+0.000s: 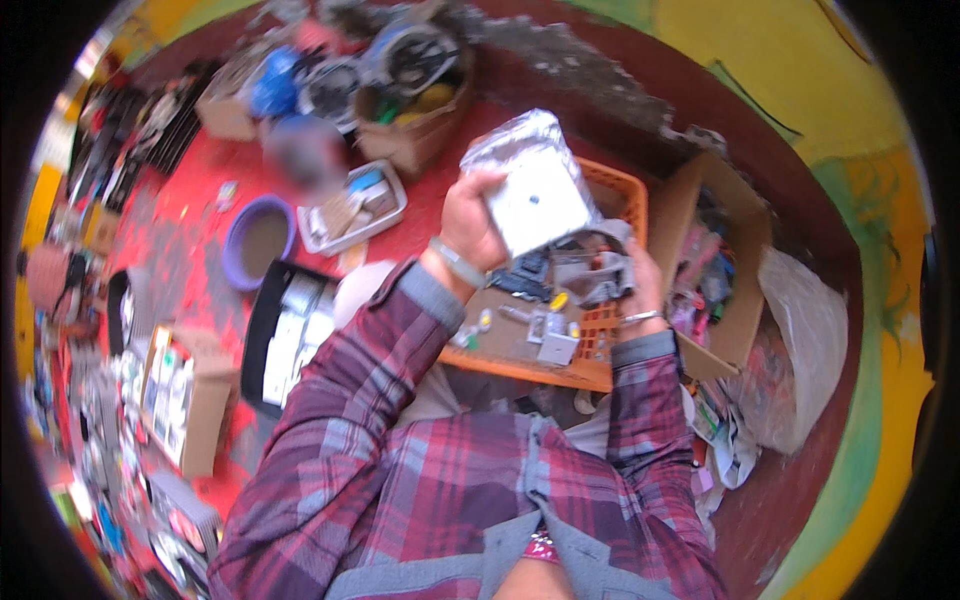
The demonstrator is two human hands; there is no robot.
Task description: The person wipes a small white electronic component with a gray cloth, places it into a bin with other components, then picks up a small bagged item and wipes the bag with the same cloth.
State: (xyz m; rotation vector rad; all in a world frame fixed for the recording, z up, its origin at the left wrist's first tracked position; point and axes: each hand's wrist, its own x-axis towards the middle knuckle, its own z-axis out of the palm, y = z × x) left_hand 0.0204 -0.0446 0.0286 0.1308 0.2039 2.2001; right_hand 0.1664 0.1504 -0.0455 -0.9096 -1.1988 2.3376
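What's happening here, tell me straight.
A person in a plaid shirt holds up a flat white piece with a dark spot in the left grip, with crinkled silvery foil at its far side. The right grip is at the right side of an orange basket, by a grey, cloth-like item; whether it holds that is unclear. In the basket lie a small white box and other small items. A cardboard box of mixed things stands to the right.

Head view: wide fisheye, head-worn, left of a pair.
Faces down over the shirt (470, 470); left hand (473, 222) and right hand (646, 282) near, crate (500, 367) below them; floor (190, 190) farther off at left, wall (893, 270) curving along top and right.
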